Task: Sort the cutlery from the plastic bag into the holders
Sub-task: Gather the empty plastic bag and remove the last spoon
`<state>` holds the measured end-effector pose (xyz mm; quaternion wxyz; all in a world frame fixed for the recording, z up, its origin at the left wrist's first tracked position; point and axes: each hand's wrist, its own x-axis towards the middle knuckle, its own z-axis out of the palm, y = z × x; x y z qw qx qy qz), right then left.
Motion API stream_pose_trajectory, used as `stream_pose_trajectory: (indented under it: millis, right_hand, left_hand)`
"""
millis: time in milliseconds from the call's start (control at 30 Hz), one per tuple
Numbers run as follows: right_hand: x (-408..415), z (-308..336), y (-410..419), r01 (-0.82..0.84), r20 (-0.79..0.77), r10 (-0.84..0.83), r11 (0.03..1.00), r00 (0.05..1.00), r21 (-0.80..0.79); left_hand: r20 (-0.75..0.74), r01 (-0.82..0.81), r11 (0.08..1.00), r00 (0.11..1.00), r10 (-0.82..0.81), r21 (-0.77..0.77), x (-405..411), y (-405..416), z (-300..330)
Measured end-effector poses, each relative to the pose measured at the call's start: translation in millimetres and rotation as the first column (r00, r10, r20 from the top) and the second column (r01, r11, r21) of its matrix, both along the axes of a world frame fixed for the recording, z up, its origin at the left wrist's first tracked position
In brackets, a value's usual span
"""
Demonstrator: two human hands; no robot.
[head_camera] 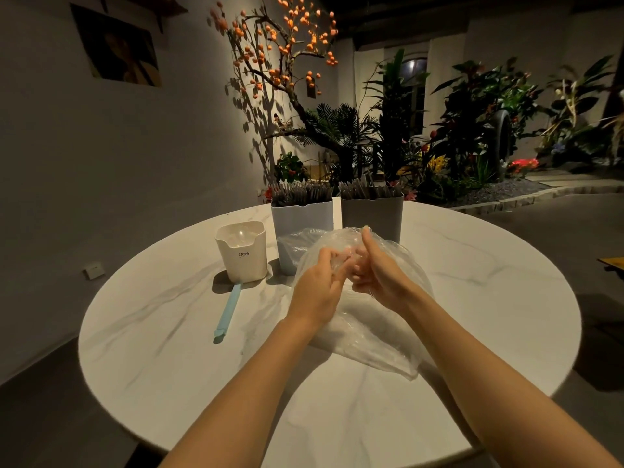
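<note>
Both hands, left and right, pinch the crinkled clear bag mid-table, before three squarish plastic holders.

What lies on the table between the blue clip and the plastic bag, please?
Nothing: in the head view, the table is bare between the blue clip and the plastic bag.

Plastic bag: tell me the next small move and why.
Probably pull the mouth apart: both the left hand and right hand pinch the gathered top of the clear plastic bag, which looks closed, and no cutlery is out beside the holders.
</note>
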<state>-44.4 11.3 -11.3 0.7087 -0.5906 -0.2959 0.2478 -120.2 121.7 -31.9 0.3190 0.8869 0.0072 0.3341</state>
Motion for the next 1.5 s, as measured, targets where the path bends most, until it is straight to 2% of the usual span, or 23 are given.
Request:
stream_pose_trajectory:
  millis: [67,167,333,400,567,900,1100,1333,1500]
  right_hand:
    - [-1.1,2.8,4.4,-0.035,-0.032,0.036,0.999,0.999,0.011]
    - [-0.7,5.4,14.5,-0.036,0.031,0.036,0.999,0.999,-0.025]
    - [-7.4,14.7,30.0,-0.017,0.14,0.028,0.996,0.99,-0.084]
    - [-9.1,20.6,37.1,-0.009,0.193,0.026,0.996,0.981,-0.093]
    - [-12.0,37.9,58.9,0.01,0.249,0.017,0.994,0.968,-0.106]
    - [-6.5,56.3,110.5,-0.036,0.164,0.054,0.993,0.985,-0.111]
    - [0.8,60.5,134.5,-0.099,0.26,0.145,0.978,0.955,-0.182]
    - [9.4,69.9,163.1,-0.11,0.262,0.141,0.985,0.955,-0.131]
    - [13.6,75.9,180.9,-0.071,0.242,0.082,0.996,0.967,-0.055]
  left_hand:
    - [-0.015,-0.002,0.983,1.0,-0.001,-0.183,-2.7,1.0,3.5]
    - [0.012,-0.003,0.914,1.0,0.008,-0.405,-6.9,1.2,13.3]
    - [-0.002,-0.014,0.766,1.0,0.017,-0.642,-0.7,13.0,25.3]
    - [0.005,-0.017,0.726,1.0,0.027,-0.688,2.3,20.7,30.0]
    - [-0.054,-0.051,0.684,0.998,0.017,-0.727,-0.3,41.7,45.8]
    - [-0.135,-0.115,0.627,0.991,0.016,-0.77,0.4,91.9,55.6]
    - [-0.118,-0.159,0.719,0.987,0.107,-0.677,6.2,118.1,59.1]
    - [-0.034,-0.146,0.79,0.987,0.157,-0.596,20.0,150.3,69.5]
    - [0.042,-0.092,0.782,0.988,0.148,-0.616,30.3,168.5,77.7]
